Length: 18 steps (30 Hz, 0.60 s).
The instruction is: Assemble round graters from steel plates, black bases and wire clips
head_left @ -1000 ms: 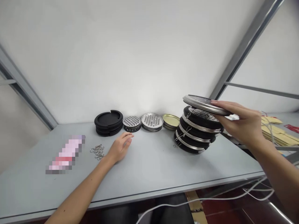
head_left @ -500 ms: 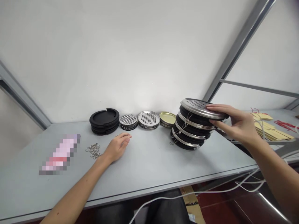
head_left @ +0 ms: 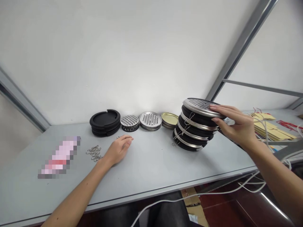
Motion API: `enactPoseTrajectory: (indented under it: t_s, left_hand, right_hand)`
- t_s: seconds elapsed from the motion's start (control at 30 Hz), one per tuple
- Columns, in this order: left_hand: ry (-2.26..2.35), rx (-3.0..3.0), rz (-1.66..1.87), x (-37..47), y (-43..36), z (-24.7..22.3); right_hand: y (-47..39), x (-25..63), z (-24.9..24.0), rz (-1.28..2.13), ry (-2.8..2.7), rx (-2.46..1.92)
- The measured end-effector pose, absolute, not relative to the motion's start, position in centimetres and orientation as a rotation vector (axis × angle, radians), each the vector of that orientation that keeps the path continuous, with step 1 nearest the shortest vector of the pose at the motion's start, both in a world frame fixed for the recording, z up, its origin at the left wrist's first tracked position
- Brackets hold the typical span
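My right hand [head_left: 236, 124] grips the rim of the top round grater [head_left: 201, 107], fingers on its slotted metal face and thumb at the side. It sits on a leaning stack of similar black rounds [head_left: 189, 134] with silver rims and wire clips [head_left: 183, 130] on their left side. My left hand [head_left: 120, 148] rests on the table with fingers loosely bent and nothing visible in it. Beside its wrist lies a small heap of wire clips [head_left: 94, 153]. Behind it are stacked black rings [head_left: 105, 123], toothed grater discs [head_left: 130, 122], slotted discs [head_left: 150, 120] and gold-coloured lids [head_left: 169, 119].
A pixelated pink item [head_left: 61, 156] lies at the left of the grey table [head_left: 142, 176]. Metal frame posts [head_left: 239, 53] stand at the right. Beyond them are yellow card pieces [head_left: 274, 130] and red cords [head_left: 288, 125]. A white cable [head_left: 170, 200] hangs before the table's front edge.
My right hand has shifted slightly left with the top grater, which now sits more squarely over the stack. My left hand has stayed in place.
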<state>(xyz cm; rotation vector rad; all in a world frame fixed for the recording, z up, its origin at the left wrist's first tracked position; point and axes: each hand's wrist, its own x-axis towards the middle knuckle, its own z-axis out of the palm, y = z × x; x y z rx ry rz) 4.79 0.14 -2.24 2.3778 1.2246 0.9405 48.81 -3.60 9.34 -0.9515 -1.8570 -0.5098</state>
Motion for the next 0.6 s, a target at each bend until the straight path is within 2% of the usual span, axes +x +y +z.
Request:
enactPoseTrajectory:
  t_s: [0.3,0.6]
  left_hand:
    - [1.23,2.38,0.902,4.81,0.21,-2.45]
    - [1.23,2.381,0.864,4.81,0.3,-2.37]
  right_hand:
    - [-3.63,48.75,9.37,-0.575,-1.667,-0.981]
    - [-2.68,49.17,9.25,-0.778,-1.828,-0.827]
